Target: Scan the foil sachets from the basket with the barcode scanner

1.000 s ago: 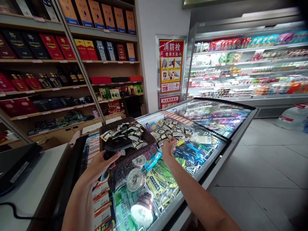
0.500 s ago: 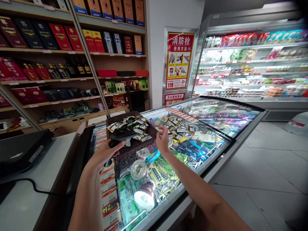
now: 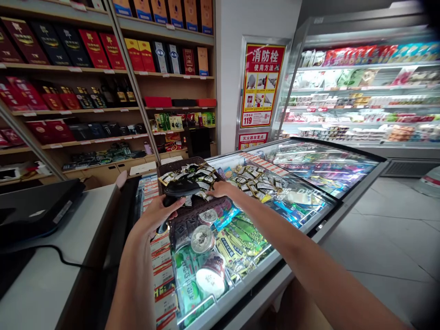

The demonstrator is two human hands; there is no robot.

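My left hand is closed around the handle of a black barcode scanner, whose rounded head reaches over a dark brown woven basket. Small black, white and gold packets lie loose in that basket. At the basket's right side is my right hand, fingers bent together and tips down against the packets; whether one is between them I cannot make out. Just right of the basket, a pile of similar packets is spread on the glass top of a chest freezer.
Under the glass are tubs and bagged frozen goods. To the left stands a white counter with a black device and its cable. Shelves of boxed bottles rise behind; a lit refrigerated case stands at the right.
My right hand has moved left from the edge of the packet pile to the packets in the basket. The left hand still holds the scanner over the basket. The view has shifted slightly.
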